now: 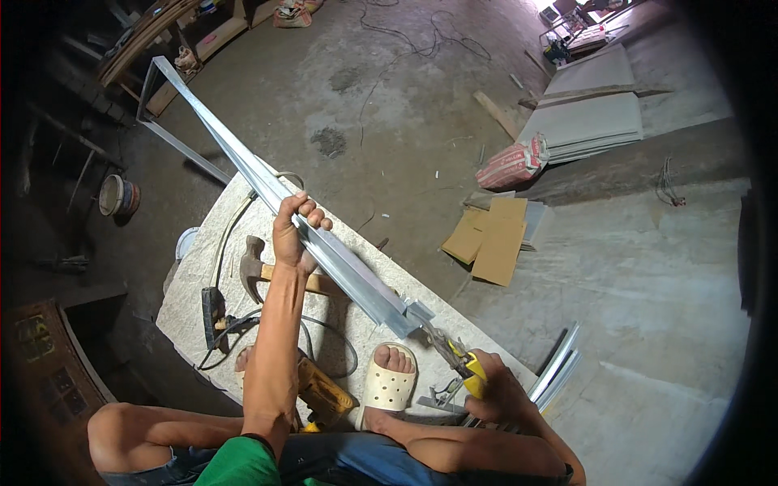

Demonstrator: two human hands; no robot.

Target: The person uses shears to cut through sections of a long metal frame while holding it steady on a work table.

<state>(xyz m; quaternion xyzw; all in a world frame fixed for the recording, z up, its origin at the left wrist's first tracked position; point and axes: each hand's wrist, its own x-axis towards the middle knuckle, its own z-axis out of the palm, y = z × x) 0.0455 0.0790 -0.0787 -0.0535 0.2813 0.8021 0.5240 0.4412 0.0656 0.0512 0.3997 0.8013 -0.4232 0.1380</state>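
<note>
Cutting step, I judge: left fingers [313, 215] closed round silver metal channel [344, 267], right fingers [492, 364] round yellow-handled steel snips [455, 350]; next needs firm squeeze.

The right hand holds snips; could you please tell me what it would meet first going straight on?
The right hand points its snips up-left, so they would likely meet the near end of the metal channel first; the blades look right at it, though depth is unclear.
</note>
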